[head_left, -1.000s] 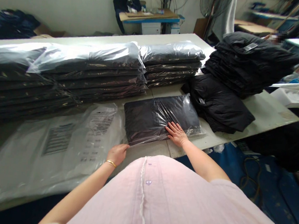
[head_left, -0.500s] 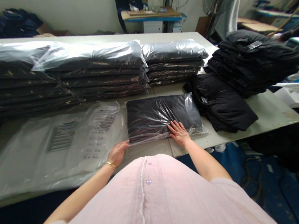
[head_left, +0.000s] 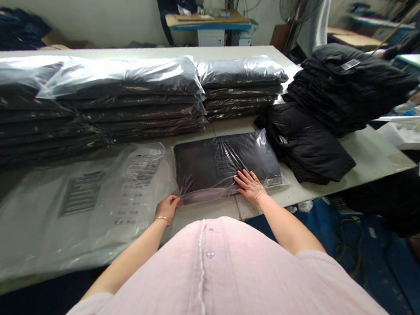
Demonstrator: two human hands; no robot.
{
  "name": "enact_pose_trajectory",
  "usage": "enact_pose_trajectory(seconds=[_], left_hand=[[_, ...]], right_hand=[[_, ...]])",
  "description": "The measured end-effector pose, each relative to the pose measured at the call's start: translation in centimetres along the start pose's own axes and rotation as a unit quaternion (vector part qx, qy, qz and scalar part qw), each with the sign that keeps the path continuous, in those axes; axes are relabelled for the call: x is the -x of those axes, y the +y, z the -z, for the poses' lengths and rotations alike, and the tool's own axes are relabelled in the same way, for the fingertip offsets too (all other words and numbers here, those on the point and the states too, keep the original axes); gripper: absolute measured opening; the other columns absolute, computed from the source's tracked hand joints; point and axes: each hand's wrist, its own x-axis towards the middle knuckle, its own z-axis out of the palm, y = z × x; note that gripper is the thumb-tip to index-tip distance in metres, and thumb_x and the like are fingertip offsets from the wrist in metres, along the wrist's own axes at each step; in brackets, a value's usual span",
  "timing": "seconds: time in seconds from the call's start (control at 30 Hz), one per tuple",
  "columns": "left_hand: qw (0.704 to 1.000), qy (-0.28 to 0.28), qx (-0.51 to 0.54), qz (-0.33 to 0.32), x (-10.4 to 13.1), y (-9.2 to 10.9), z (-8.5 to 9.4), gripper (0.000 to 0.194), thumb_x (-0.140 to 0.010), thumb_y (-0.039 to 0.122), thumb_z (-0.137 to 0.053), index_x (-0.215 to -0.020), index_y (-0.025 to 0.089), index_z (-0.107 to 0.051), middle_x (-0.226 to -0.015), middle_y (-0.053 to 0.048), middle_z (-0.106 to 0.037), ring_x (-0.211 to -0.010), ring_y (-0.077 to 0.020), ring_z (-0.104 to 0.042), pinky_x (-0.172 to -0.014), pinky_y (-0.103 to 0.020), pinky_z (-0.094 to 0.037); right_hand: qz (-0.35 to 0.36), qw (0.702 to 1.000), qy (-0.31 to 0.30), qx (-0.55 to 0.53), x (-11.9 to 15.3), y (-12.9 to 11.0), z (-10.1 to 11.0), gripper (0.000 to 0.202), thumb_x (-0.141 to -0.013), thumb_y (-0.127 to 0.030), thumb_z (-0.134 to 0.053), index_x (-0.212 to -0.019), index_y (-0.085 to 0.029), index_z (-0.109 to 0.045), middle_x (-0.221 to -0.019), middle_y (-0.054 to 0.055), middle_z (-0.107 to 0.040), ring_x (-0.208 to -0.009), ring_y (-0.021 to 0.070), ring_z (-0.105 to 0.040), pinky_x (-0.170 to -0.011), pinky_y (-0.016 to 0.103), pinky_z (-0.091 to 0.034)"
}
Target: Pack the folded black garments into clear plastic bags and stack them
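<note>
In front of me on the table lies a folded black garment (head_left: 194, 163) inside a clear plastic bag (head_left: 206, 195). My left hand (head_left: 168, 207) pinches the near left corner of that bag, fingers closed. Flat on the bag's near right part rests my right hand (head_left: 251, 186), its fingers spread over the plastic. To the left, flat printed plastic bags (head_left: 83, 195) lie beside my left hand. Just right of the bagged garment, an unbagged black garment (head_left: 310, 142) lies loosely folded.
Stacks of bagged black garments (head_left: 137, 103) line the table's far side, with another bagged stack (head_left: 244, 89) beside them. A tall pile of black garments (head_left: 350, 87) stands at the right. Beyond it is a white tray (head_left: 416, 133). The table edge (head_left: 374, 181) runs along the right front.
My left hand has closed into a pinch on the bag's corner, and the bag's near edge is drawn out flatter. My right hand stays spread on the bag. The view has shifted slightly.
</note>
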Motion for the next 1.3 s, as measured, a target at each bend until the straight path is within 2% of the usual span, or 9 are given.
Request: enact_pose_trajectory(seconds=[0.27,0.37,0.53,0.77,0.97,1.07,1.17,1.23,1.3], left_hand=[[0.999,0.010,0.033,0.021,-0.5,-0.7,-0.7,0.022,-0.083,0.041,-0.053,-0.086,0.023,-0.064,-0.078,-0.001,-0.075,-0.077,-0.0150,-0.070,-0.074,-0.025,-0.051],[0.999,0.006,0.019,0.029,-0.6,-0.6,-0.7,0.022,-0.084,0.041,-0.053,-0.086,0.023,-0.064,-0.078,0.000,-0.074,-0.077,-0.0150,-0.070,-0.073,-0.025,-0.050],[0.999,-0.003,0.038,0.023,-0.7,-0.6,-0.7,0.021,-0.083,0.040,-0.054,-0.084,0.022,-0.064,-0.077,-0.001,-0.074,-0.074,-0.0143,-0.070,-0.070,-0.023,-0.049],[1.000,0.000,0.006,0.008,-0.5,-0.6,-0.5,0.022,-0.084,0.040,-0.053,-0.081,0.022,-0.065,-0.075,-0.001,-0.074,-0.074,-0.0156,-0.069,-0.067,-0.025,-0.046],[1.000,0.009,-0.019,0.003,-0.3,-0.7,-0.3,0.025,-0.085,0.041,-0.051,-0.080,0.023,-0.068,-0.076,0.000,-0.074,-0.075,-0.0163,-0.067,-0.067,-0.025,-0.044],[1.000,0.010,-0.006,0.004,-0.3,-0.8,-0.4,0.025,-0.085,0.041,-0.052,-0.082,0.023,-0.069,-0.076,0.000,-0.074,-0.075,-0.0161,-0.067,-0.069,-0.025,-0.045],[1.000,0.007,0.007,0.007,-0.3,-0.9,-0.5,0.026,-0.086,0.041,-0.051,-0.083,0.023,-0.069,-0.076,0.000,-0.074,-0.075,-0.0157,-0.067,-0.070,-0.025,-0.045],[1.000,0.002,0.005,0.011,-0.3,-0.9,-0.4,0.027,-0.086,0.041,-0.050,-0.080,0.023,-0.069,-0.075,0.000,-0.074,-0.074,-0.0159,-0.067,-0.069,-0.025,-0.045],[1.000,0.001,-0.005,0.013,-0.4,-0.8,-0.3,0.027,-0.086,0.041,-0.049,-0.077,0.023,-0.067,-0.073,0.000,-0.073,-0.074,-0.0165,-0.066,-0.068,-0.026,-0.044]], right_hand=[[-0.031,0.998,0.056,-0.020,-1.1,-2.7,2.6,0.053,-0.088,-0.038,-0.054,-0.138,-0.023,-0.052,-0.154,0.006,-0.035,-0.145,0.0293,-0.019,-0.118,0.051,-0.013],[-0.035,0.995,0.077,-0.048,-2.8,-5.0,3.4,0.042,-0.089,-0.034,-0.052,-0.127,-0.018,-0.062,-0.142,0.011,-0.050,-0.135,0.0296,-0.037,-0.112,0.047,-0.027],[0.022,0.994,-0.047,-0.091,-7.0,-9.1,4.5,0.032,-0.093,-0.043,-0.050,-0.103,-0.023,-0.073,-0.103,0.009,-0.068,-0.101,0.0227,-0.059,-0.095,0.037,-0.043],[0.001,0.967,-0.224,-0.118,-11.1,-11.4,5.8,0.016,-0.082,-0.031,-0.065,-0.090,-0.022,-0.075,-0.095,0.007,-0.072,-0.094,0.0240,-0.065,-0.082,0.031,-0.049],[-0.122,0.924,-0.111,-0.343,-15.3,-11.5,6.7,0.014,-0.089,-0.030,-0.056,-0.091,-0.019,-0.064,-0.085,0.005,-0.072,-0.080,0.0183,-0.068,-0.077,0.030,-0.053],[-0.183,0.781,0.007,-0.597,-18.1,-11.7,7.4,0.013,-0.094,-0.033,-0.049,-0.093,-0.021,-0.055,-0.080,0.001,-0.070,-0.071,0.0136,-0.068,-0.070,0.027,-0.055],[-0.170,0.654,0.084,-0.732,-19.7,-11.5,7.6,0.012,-0.095,-0.033,-0.047,-0.101,-0.023,-0.051,-0.100,0.001,-0.071,-0.089,0.0125,-0.069,-0.080,0.030,-0.055],[-0.178,0.665,0.095,-0.719,-19.2,-11.3,7.1,0.018,-0.094,-0.030,-0.048,-0.110,-0.024,-0.052,-0.113,0.003,-0.068,-0.098,0.0130,-0.067,-0.088,0.034,-0.054],[-0.181,0.759,0.090,-0.619,-17.5,-11.4,6.1,0.027,-0.094,-0.026,-0.046,-0.120,-0.024,-0.054,-0.120,0.006,-0.065,-0.106,0.0153,-0.064,-0.096,0.039,-0.050]])
